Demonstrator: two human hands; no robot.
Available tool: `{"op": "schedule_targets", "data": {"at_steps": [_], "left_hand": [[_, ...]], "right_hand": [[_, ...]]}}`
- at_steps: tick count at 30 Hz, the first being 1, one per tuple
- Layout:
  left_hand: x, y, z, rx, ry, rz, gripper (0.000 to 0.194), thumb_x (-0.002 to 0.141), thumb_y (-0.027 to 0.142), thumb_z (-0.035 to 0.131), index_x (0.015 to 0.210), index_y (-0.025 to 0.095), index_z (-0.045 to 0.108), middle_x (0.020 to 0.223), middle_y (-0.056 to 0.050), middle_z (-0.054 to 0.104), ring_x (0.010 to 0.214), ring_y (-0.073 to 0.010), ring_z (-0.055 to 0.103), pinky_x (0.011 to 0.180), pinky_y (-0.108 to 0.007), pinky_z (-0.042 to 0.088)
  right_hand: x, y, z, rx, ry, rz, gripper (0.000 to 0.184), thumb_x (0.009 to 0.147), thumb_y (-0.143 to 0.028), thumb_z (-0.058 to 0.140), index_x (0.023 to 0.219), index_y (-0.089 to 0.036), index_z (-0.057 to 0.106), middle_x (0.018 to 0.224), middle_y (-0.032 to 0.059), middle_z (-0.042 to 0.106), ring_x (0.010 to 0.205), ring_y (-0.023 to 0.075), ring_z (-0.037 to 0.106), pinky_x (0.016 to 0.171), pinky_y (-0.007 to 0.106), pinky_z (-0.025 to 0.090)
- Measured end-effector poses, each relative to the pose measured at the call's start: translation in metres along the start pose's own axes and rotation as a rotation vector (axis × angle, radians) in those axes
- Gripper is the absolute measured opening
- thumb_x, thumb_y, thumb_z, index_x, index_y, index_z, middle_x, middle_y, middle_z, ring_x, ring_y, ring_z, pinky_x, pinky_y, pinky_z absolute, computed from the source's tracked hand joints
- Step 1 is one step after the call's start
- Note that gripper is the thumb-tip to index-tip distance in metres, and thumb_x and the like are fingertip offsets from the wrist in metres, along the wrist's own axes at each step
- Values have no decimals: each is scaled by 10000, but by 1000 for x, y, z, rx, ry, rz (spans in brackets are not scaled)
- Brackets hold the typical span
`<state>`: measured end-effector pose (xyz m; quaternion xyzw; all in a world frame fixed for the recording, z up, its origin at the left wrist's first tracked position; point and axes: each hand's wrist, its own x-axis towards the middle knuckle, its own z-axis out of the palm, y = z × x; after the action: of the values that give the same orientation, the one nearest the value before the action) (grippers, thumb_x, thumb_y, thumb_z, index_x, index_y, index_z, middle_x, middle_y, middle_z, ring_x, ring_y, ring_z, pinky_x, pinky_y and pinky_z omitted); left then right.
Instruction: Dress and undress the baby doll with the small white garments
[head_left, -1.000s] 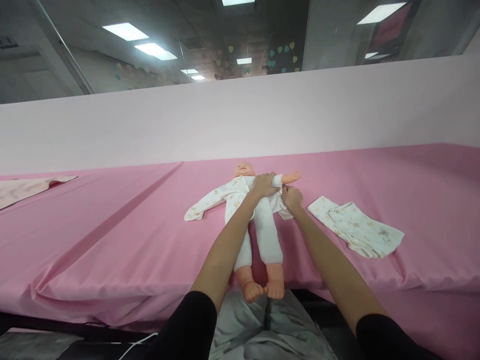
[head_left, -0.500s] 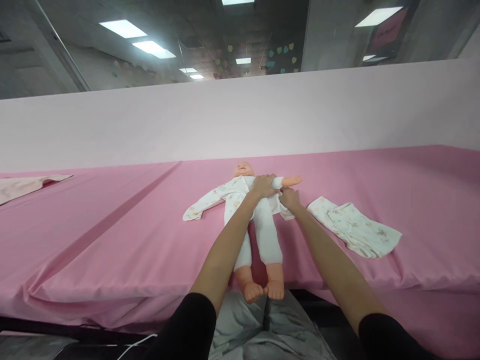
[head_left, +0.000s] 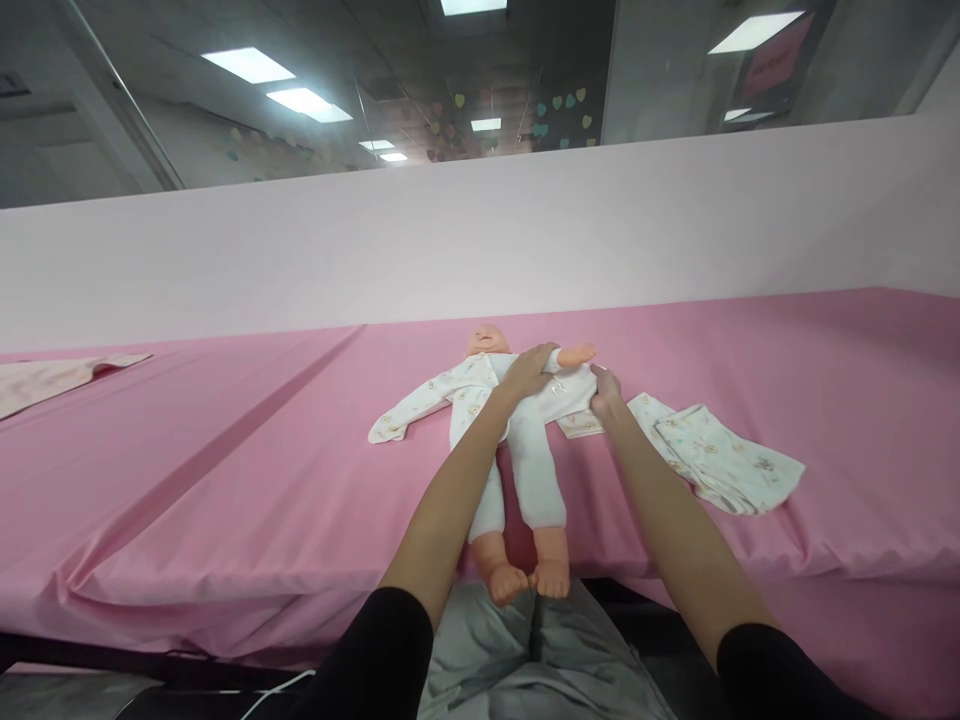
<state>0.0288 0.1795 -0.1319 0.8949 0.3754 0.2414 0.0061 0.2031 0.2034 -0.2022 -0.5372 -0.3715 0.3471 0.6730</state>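
A baby doll (head_left: 534, 470) lies on its back with its feet toward me at the table's front edge. It is partly dressed in a white patterned baby shirt (head_left: 466, 385); one sleeve covers the doll's arm on the left. On the right, the doll's bare hand (head_left: 576, 355) sticks out past the shirt. My left hand (head_left: 529, 370) is closed around the upper arm on that side. My right hand (head_left: 604, 388) pinches the edge of the shirt's open side and holds it stretched out to the right, below the doll's hand.
Folded patterned baby trousers or cloth (head_left: 720, 455) lie to the right on the pink sheet (head_left: 262, 480). At the far left is a pale pink cloth (head_left: 60, 380). A white low wall (head_left: 450, 245) with glass above it stands behind the table.
My right hand has moved right and slightly up, pulling the shirt's open side outward so more of it shows. My left hand has stayed on the doll's arm.
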Motion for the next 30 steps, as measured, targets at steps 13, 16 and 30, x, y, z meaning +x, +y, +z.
{"op": "schedule_targets", "data": {"at_steps": [13,16,30], "left_hand": [[2,4,1,39,25,18,625,853,190,419,1426,335,217,1153,-36,510,1052,-176,517,891,-282,424],[2,3,2,22,32,32,645,836,155,429,1422,333,227,1131,-42,514,1046,-188,519,872,-297,430],[3,3,5,41,29,6,653,800,103,412,1399,332,288,1133,-45,512,1044,-202,526,862,-308,432]], "right_hand": [[-19,-34,-13,-880,-379,-52,531,660,-552,654,1020,-168,588,961,70,621,832,206,579,714,292,433],[-30,-40,-10,-1221,-382,-76,511,727,-462,626,1142,-170,560,1053,110,600,976,266,559,821,383,428],[-59,-38,31,-1327,-438,-292,447,911,-378,298,975,-113,652,982,155,649,949,264,600,820,353,428]]}}
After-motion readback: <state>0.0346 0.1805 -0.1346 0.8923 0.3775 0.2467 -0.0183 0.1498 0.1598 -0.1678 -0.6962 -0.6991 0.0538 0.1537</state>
